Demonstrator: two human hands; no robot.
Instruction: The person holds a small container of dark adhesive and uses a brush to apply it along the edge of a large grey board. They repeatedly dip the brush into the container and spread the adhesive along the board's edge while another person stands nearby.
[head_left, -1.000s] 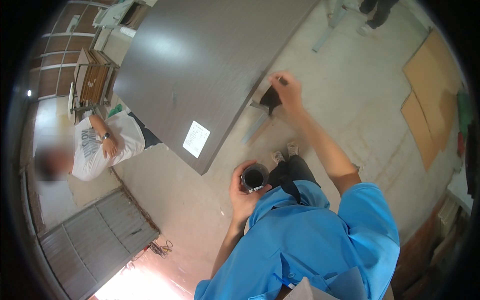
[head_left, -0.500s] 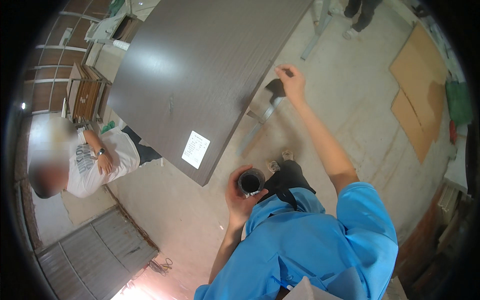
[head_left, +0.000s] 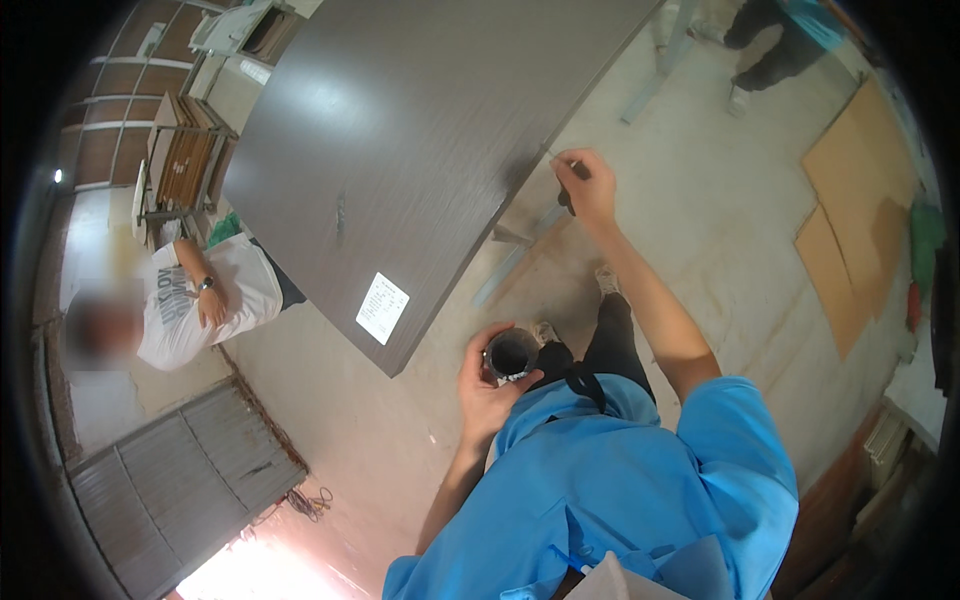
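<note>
A dark brown wood-grain panel [head_left: 400, 150] with a white printed label [head_left: 382, 309] near its closest corner lies raised above the floor. My left hand [head_left: 487, 385] is wrapped round a small dark cup [head_left: 512, 354] with a blackish inside, held below that corner. At the panel's right edge my right hand [head_left: 590, 190] is closed in a pinch. A thin stick-like tool [head_left: 549, 153] pokes from its fingertips to the edge; its exact kind is too small to tell. Something dark shows below the fingers, partly hidden.
Grey metal legs [head_left: 520, 262] stand under the panel. Left of it is a person in a white shirt [head_left: 220, 290] with folded arms. Another person's dark-trousered legs [head_left: 775, 50] are at the upper right. Cardboard sheets [head_left: 850, 220] lie on the floor to the right.
My right hand remains by the panel's edge, its wrist turned slightly. The view has shifted a little. The person at the upper right has come further into view.
</note>
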